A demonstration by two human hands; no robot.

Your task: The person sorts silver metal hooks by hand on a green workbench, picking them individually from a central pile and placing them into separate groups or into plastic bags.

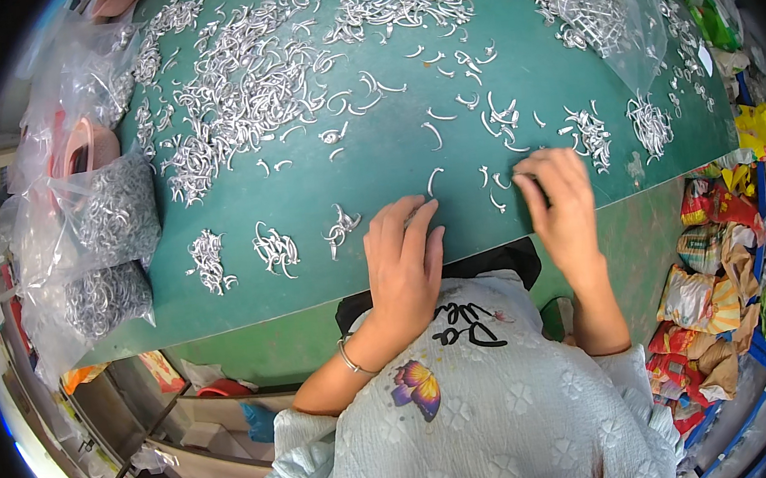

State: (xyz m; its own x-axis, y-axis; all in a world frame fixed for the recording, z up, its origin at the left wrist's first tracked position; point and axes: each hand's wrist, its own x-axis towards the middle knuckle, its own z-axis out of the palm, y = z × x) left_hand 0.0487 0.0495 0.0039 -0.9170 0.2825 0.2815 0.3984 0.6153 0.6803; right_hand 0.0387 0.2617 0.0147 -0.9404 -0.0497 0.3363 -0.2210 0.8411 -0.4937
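The left hand (pixel 406 257) is over the near edge of the green table (pixel 372 167), fingertips near 1 curved metal piece (pixel 432 180). The right hand (pixel 561 194) bends its fingers beside some loose pieces (pixel 485 175). If either hand grips something, I cannot tell. 3 small piles (pixel 274 248) lie to the left, 2 piles (pixel 651 129) to the right.

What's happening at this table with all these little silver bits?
A person is handling small curved silver pieces on a green table. The left hand is near a single curved piece; the right hand is beside a few loose ones. Whether either holds anything is unclear. Small piles lie to both sides, with a large heap farther back.
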